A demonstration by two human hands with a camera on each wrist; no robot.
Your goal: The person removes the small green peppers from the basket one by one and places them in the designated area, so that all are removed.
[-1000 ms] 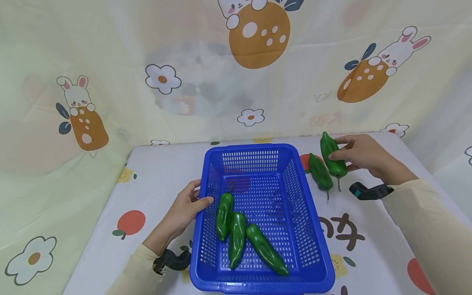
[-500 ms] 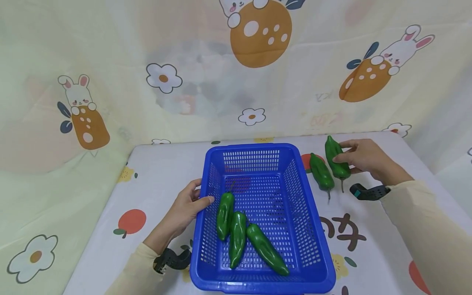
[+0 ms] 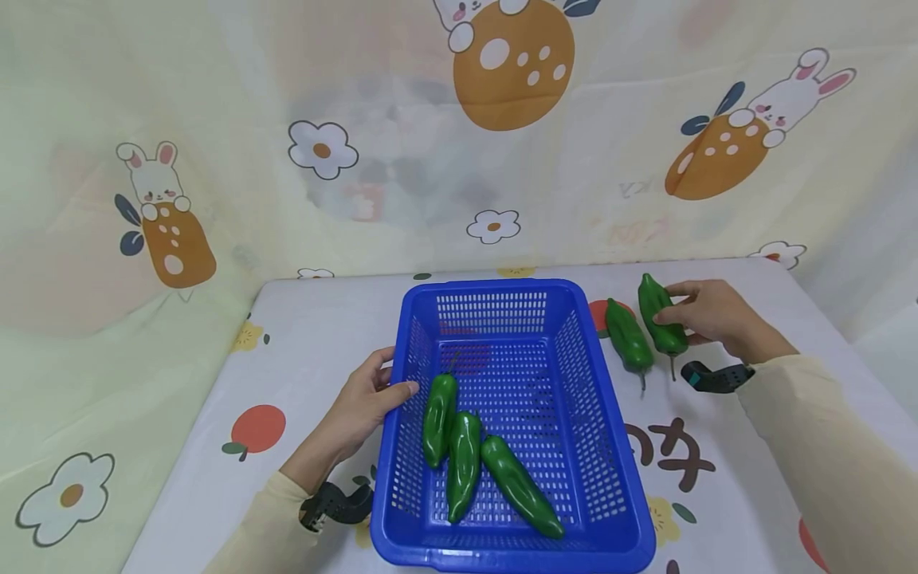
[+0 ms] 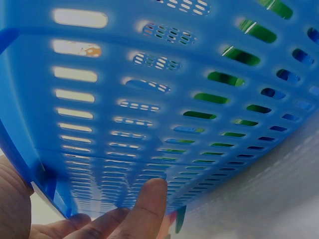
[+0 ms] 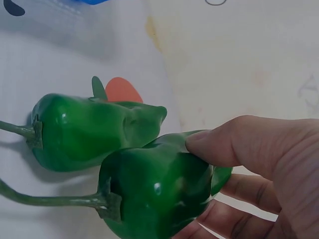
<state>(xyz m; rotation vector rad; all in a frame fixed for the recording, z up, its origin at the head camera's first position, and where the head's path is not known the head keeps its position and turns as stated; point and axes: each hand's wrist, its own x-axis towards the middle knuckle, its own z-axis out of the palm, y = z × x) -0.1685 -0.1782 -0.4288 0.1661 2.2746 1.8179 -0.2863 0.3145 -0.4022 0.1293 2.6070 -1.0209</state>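
A blue plastic basket (image 3: 502, 291) with slotted walls stands in the middle of the table. My left hand (image 3: 364, 402) grips its left side, thumb over the rim and fingers against the outer wall, which the left wrist view shows from outside. Three green peppers (image 3: 464, 466) lie in the basket's near half. To the right of the basket, my right hand (image 3: 710, 315) holds another green pepper (image 5: 154, 189) between thumb and fingers, its stem pointing toward me. Close beside it lies one more green pepper (image 3: 629, 336) on the cloth.
A white tablecloth (image 3: 308, 319) printed with fruit, flowers and brown lettering covers the table. Behind it hangs a pale curtain (image 3: 402, 207) with rabbit and flower prints. The basket's right rim (image 3: 613, 399) lies between the two hands.
My right hand has lowered the pepper slightly toward me and to the right, beside the pepper lying on the cloth. My left hand and the basket have stayed in place.
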